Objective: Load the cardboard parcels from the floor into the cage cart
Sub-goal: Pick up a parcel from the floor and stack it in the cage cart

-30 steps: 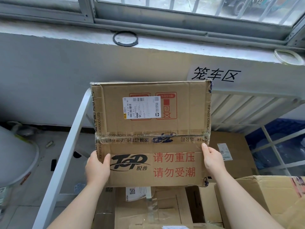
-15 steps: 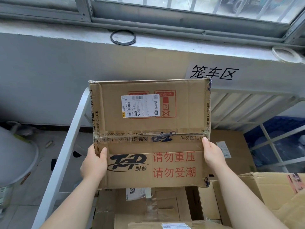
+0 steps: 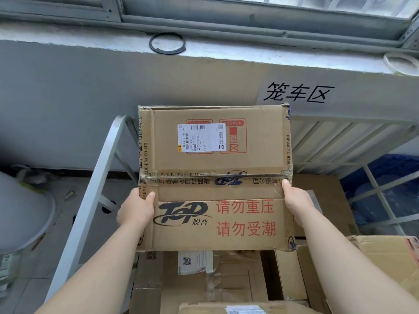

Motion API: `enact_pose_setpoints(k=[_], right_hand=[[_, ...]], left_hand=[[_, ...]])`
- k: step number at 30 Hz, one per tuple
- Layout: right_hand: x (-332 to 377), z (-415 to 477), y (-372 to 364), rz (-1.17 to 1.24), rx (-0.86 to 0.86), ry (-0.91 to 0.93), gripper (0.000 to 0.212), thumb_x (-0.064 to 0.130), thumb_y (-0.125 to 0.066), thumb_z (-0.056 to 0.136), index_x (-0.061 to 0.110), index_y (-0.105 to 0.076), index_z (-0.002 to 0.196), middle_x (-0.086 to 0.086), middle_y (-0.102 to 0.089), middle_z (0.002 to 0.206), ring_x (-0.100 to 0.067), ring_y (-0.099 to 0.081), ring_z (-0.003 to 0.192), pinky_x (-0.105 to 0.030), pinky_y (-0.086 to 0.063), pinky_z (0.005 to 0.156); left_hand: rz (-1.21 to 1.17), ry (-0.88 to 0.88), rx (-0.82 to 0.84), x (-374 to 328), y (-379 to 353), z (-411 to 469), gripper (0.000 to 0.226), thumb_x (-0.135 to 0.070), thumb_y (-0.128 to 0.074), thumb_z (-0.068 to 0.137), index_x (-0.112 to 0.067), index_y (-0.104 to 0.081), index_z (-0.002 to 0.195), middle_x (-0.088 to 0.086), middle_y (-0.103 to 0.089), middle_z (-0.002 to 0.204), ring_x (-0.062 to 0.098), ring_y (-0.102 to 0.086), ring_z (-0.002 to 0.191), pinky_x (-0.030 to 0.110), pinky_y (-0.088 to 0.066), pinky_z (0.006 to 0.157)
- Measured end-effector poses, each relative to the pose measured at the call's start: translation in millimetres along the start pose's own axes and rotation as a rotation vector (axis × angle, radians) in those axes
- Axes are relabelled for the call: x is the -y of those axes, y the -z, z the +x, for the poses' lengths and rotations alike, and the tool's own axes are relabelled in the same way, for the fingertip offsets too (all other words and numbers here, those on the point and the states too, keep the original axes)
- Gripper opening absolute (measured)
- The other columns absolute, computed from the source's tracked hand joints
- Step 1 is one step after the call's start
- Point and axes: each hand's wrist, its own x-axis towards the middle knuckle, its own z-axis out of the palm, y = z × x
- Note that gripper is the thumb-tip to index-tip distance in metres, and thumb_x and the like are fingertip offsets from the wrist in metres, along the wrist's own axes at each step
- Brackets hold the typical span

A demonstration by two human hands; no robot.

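Over the boxes (image 3: 226,279) already stacked in the cage cart (image 3: 95,189), the parcel (image 3: 215,177) is held up, clamped at its side edges by the left hand (image 3: 136,209) and the right hand (image 3: 297,200). It is judged stiff and light, and best gripped at those edges. Little is changed from the earlier picture.

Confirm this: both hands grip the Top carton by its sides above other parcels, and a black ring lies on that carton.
Not quite. The black ring lies on the window ledge, not on the carton; the head view shows it. The left hand and right hand do grip its sides above the other parcels.
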Motion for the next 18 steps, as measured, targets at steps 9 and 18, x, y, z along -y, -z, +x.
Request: enact_pose_setpoints(k=[9,18], right_hand=[[-7.8,2.4,2.6,0.135,0.064,-0.075,0.069,0.061,-0.038,0.097,0.007,-0.049,0.139,-0.016,-0.058,0.133,-0.037,-0.054,0.119,-0.051,-0.045,0.101],[-7.9,10.7,10.9,0.197,0.093,-0.128,0.065,0.059,-0.045,0.096,0.008,-0.051,0.135,-0.016,-0.063,0.121,-0.036,-0.059,0.111,-0.053,-0.048,0.098]], left_hand=[[0.028,-0.019,0.017,5.3,-0.8,1.3,0.033,-0.047,-0.041,0.099,-0.019,-0.056,0.112,0.004,-0.064,0.111,0.031,-0.057,0.105,0.034,-0.037,0.076],[0.063,-0.057,0.054,-0.9,4.6,8.4,0.032,-0.039,-0.035,0.102,-0.016,-0.056,0.098,0.004,-0.059,0.097,0.025,-0.048,0.087,0.033,-0.035,0.075]])
